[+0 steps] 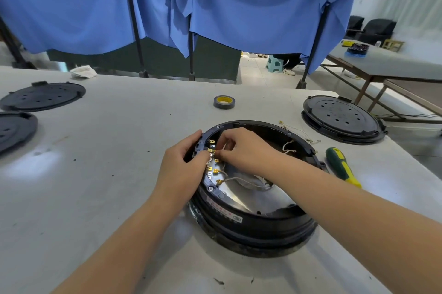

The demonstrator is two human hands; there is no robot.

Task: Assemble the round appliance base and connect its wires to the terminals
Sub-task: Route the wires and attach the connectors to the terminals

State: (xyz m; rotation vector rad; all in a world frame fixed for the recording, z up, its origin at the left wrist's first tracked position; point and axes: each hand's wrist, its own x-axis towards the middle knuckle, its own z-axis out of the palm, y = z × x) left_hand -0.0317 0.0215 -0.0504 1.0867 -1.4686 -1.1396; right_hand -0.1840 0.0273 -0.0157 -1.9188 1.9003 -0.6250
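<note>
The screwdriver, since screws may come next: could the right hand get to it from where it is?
Probably yes. The screwdriver lies on the table just right of the appliance base, beside the right forearm, with nothing over it. The right hand now pinches a white wire and must release first.

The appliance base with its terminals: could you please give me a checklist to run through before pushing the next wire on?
1. Appliance base steadied: ok, left hand grips its rim.
2. Wire held: ok, right hand pinches a white wire at the terminals.
3. Connector lined up with its tab: cannot tell, the fingers hide it.
4. Other wires connected: not ok, a loose wire end lies inside the base.
5. Screwdriver in reach: ok, on the table beside the base.
</note>
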